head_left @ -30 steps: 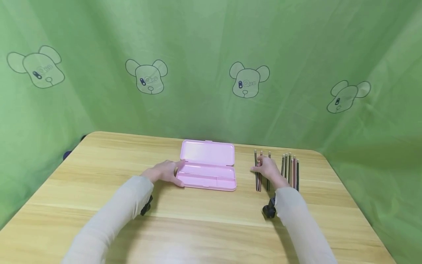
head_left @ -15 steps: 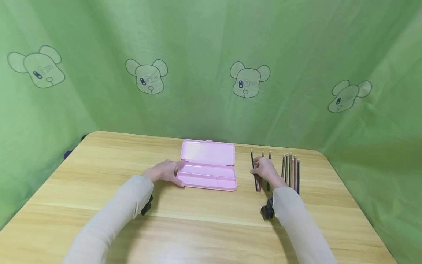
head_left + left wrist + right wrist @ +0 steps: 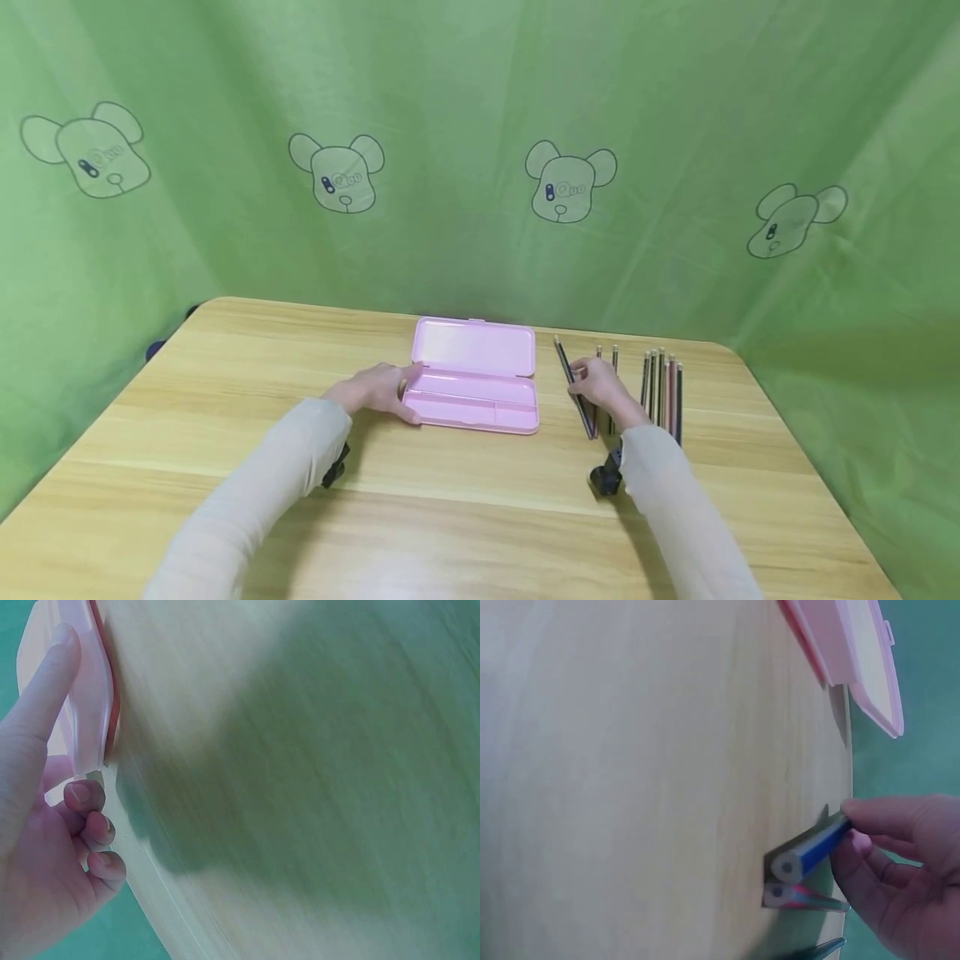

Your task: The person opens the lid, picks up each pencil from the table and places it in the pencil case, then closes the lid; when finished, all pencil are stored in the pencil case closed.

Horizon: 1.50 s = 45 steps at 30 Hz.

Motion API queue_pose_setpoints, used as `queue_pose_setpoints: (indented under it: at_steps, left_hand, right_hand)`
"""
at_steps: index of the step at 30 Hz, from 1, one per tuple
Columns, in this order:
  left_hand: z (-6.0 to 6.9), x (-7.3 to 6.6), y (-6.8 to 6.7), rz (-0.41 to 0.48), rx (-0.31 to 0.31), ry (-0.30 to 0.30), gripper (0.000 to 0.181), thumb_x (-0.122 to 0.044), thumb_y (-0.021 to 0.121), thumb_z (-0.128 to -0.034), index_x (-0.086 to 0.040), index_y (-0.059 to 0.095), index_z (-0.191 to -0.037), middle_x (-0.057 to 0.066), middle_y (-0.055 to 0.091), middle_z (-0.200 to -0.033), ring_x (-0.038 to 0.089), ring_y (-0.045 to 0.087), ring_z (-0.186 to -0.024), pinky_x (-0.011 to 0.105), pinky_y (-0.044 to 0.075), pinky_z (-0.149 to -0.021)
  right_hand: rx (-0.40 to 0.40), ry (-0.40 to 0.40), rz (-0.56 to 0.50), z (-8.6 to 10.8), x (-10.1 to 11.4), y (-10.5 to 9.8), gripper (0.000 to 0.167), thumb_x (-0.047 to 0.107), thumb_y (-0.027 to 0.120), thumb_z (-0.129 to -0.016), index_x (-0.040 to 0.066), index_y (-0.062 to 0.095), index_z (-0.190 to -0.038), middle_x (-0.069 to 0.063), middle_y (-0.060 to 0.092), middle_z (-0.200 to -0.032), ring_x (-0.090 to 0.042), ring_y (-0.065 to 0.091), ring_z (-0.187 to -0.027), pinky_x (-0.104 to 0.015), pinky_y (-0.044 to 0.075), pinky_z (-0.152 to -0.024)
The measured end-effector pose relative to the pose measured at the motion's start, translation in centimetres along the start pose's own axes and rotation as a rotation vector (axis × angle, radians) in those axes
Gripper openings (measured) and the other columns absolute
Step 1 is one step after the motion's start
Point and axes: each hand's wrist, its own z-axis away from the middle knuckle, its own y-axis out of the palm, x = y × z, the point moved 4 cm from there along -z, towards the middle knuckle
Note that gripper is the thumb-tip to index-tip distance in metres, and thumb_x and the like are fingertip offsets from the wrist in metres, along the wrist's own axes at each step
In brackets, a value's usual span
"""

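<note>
A pink pencil case [image 3: 457, 410] lies open on the table, its lid [image 3: 474, 347] folded back. My left hand [image 3: 377, 390] grips the case's left end, with the thumb on its near rim; in the left wrist view that thumb lies over the case [image 3: 90, 712]. My right hand [image 3: 604, 387] pinches a dark pencil [image 3: 564, 360] between thumb and fingers, tilted with its far end toward the case. In the right wrist view the pinched pencil [image 3: 817, 847] shows a blue side, and a red pencil [image 3: 799, 897] lies right beside its near end.
Another dark pencil [image 3: 615, 358] lies behind my right hand. Farther right, several pencils [image 3: 678, 400] lie side by side. A green curtain [image 3: 450, 250] with bear-head outlines hangs behind the wooden table [image 3: 465, 517].
The pinched pencil has swung from nearly straight to slanted, its far end moving left toward the case. My right hand has shifted slightly left. The left hand and case have stayed in place.
</note>
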Motion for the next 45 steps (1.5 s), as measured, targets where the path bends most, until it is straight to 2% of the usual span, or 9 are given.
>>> queue_pose_setpoints:
  at_steps: [8, 14, 18, 23, 28, 32, 39, 45]
  left_hand:
    - [0.0, 0.0, 0.0, -0.003, 0.009, -0.012, 0.098, -0.048, 0.074, -0.0680, -0.010, 0.026, -0.144, 0.021, 0.044, -0.135, 0.037, 0.042, -0.122, 0.047, 0.034, -0.103]
    - [0.1, -0.1, 0.0, -0.002, 0.011, -0.010, 0.098, -0.047, 0.075, -0.0682, -0.009, 0.026, -0.144, 0.021, 0.043, -0.135, 0.037, 0.042, -0.123, 0.046, 0.034, -0.103]
    - [0.2, 0.0, 0.0, -0.008, 0.011, -0.009, 0.098, -0.046, 0.075, -0.0679, -0.008, 0.026, -0.143, 0.022, 0.042, -0.136, 0.037, 0.042, -0.123, 0.046, 0.034, -0.103]
    - [0.1, 0.1, 0.2, 0.002, 0.015, -0.011, 0.099, -0.047, 0.075, -0.0677, -0.008, 0.026, -0.144, 0.021, 0.042, -0.137, 0.036, 0.041, -0.123, 0.045, 0.033, -0.104]
    - [-0.1, 0.0, 0.1, -0.013, 0.008, -0.014, 0.098, -0.048, 0.075, -0.0675, -0.009, 0.027, -0.143, 0.019, 0.047, -0.133, 0.036, 0.041, -0.123, 0.046, 0.034, -0.103]
    - [-0.1, 0.0, 0.0, -0.025, 0.008, -0.026, 0.097, -0.048, 0.075, -0.0674, -0.011, 0.028, -0.144, 0.018, 0.050, -0.129, 0.036, 0.042, -0.121, 0.046, 0.035, -0.101]
    - [-0.1, -0.1, -0.1, -0.028, 0.016, -0.036, 0.099, -0.049, 0.075, -0.0670, -0.010, 0.026, -0.144, 0.018, 0.052, -0.127, 0.036, 0.043, -0.121, 0.046, 0.035, -0.101]
    - [-0.1, 0.1, 0.1, -0.024, 0.020, -0.030, 0.099, -0.049, 0.074, -0.0676, -0.010, 0.026, -0.144, 0.017, 0.049, -0.131, 0.036, 0.042, -0.121, 0.046, 0.034, -0.102]
  right_hand:
    - [-0.123, -0.145, -0.123, 0.0, 1.3, -0.9, 0.041, -0.006, 0.055, -0.082, -0.009, 0.049, -0.123, -0.020, 0.058, -0.090, -0.030, 0.057, -0.085, -0.026, 0.050, -0.066]
    - [-0.153, -0.234, -0.172, 0.1, 2.9, -0.8, 0.038, -0.009, 0.053, -0.082, -0.006, 0.054, -0.120, -0.024, 0.058, -0.093, -0.032, 0.058, -0.084, -0.023, 0.048, -0.063]
    - [-0.121, -0.298, -0.168, 0.3, 4.3, -0.2, 0.033, -0.011, 0.053, -0.081, -0.006, 0.058, -0.114, -0.025, 0.060, -0.093, -0.031, 0.058, -0.084, -0.024, 0.048, -0.064]
    - [-0.036, -0.346, -0.147, 0.6, 5.8, 1.0, 0.029, -0.009, 0.056, -0.081, -0.004, 0.062, -0.109, -0.020, 0.063, -0.093, -0.028, 0.057, -0.085, -0.030, 0.049, -0.070]
    - [0.057, -0.428, -0.109, 0.8, 7.4, 2.4, 0.031, -0.013, 0.053, -0.077, -0.004, 0.064, -0.105, -0.016, 0.063, -0.090, -0.026, 0.056, -0.084, -0.036, 0.049, -0.075]
    - [0.112, -0.494, -0.072, 0.9, 8.6, 3.7, 0.028, -0.011, 0.055, -0.077, -0.005, 0.065, -0.102, -0.014, 0.063, -0.089, -0.024, 0.056, -0.083, -0.036, 0.048, -0.076]
    - [0.123, -0.563, 0.010, 0.9, 10.2, 5.7, 0.022, -0.007, 0.060, -0.077, -0.003, 0.067, -0.097, -0.011, 0.065, -0.086, -0.019, 0.058, -0.078, -0.029, 0.050, -0.074]
    - [0.132, -0.559, 0.057, 0.5, 11.1, 7.1, 0.020, -0.005, 0.061, -0.078, -0.002, 0.068, -0.097, -0.009, 0.066, -0.085, -0.017, 0.058, -0.077, -0.028, 0.050, -0.074]
